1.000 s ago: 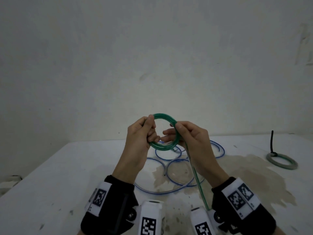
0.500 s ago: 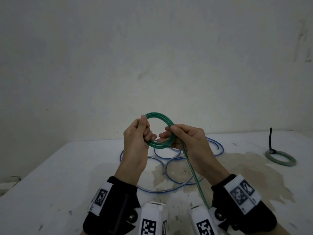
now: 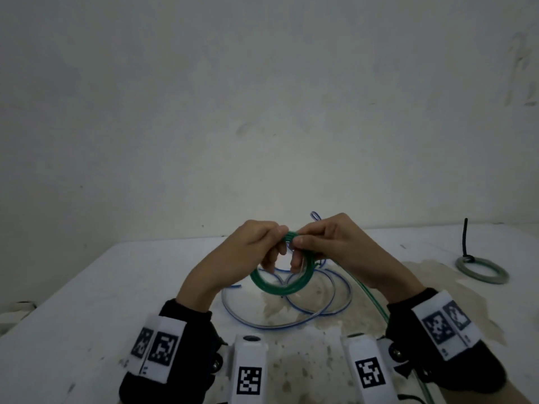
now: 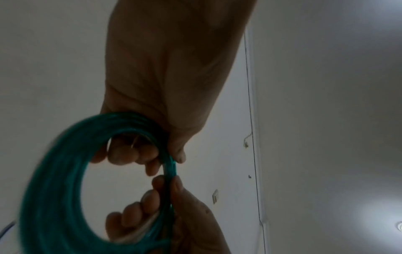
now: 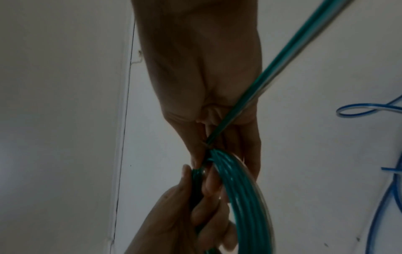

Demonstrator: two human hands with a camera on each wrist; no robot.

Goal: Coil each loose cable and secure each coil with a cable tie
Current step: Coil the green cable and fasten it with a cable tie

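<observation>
The green cable coil [image 3: 281, 282] is held above the table [image 3: 87, 301]; its twelve o'clock edge is pinched by the left hand [image 3: 250, 249] and right hand [image 3: 335, 243], fingers curled round it.

a white table [image 3: 87, 301] marked by a broad brownish stain [image 3: 437, 275] and scattered dark specks stands against a scuffed, pale wall [image 3: 262, 97], with a small pale object, too unclear to identify, at its left edge [image 3: 17, 309].
</observation>
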